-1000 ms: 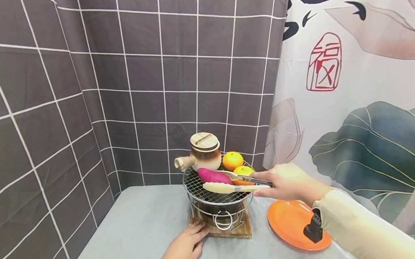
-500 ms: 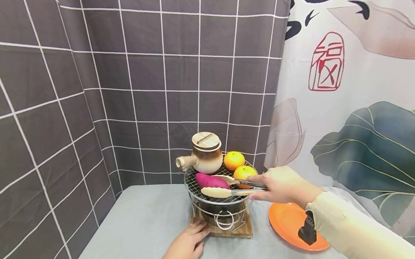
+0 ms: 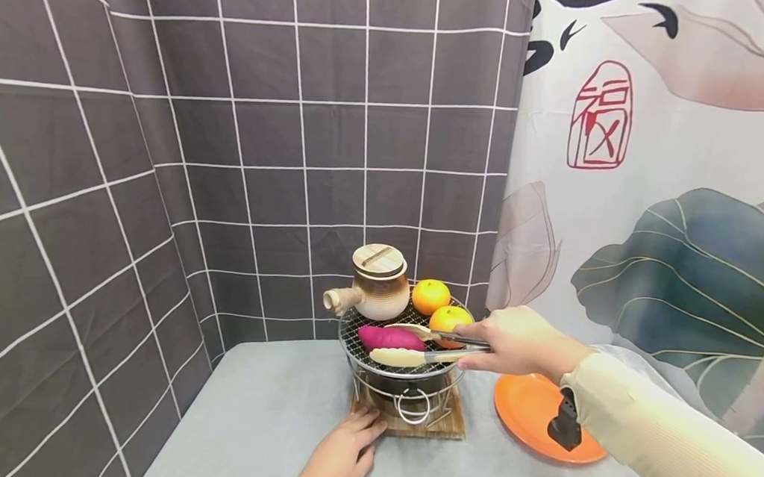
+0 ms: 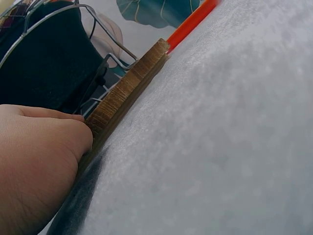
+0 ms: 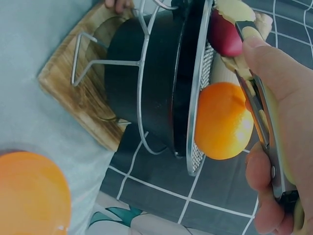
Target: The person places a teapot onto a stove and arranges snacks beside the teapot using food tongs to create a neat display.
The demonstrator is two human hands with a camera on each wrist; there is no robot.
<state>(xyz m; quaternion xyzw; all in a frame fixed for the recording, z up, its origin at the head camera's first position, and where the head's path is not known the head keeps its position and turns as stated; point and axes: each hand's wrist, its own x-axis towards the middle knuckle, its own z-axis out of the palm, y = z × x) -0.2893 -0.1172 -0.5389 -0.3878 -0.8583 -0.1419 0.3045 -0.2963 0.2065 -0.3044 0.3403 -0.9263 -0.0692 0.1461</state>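
My right hand grips metal tongs with cream-coloured tips. Between the two tips, low over the front of the round grill mesh, is a magenta sweet potato. In the right wrist view, the thumb lies along one arm of the tongs, and fingers curl round the other side. My left hand rests its extended fingers on the front left corner of the wooden board under the stove. The left wrist view has those fingers at the edge of the board.
A lidded clay pot with a side handle stands at the mesh's back left. Two oranges, one behind and one nearer orange, sit to its right. An orange plate lies on the table right of the stove; patterned curtains hang behind.
The tongs and sweet potato have come down closer to the mesh, and the sweet potato has shifted slightly left. My left hand stays on the board.
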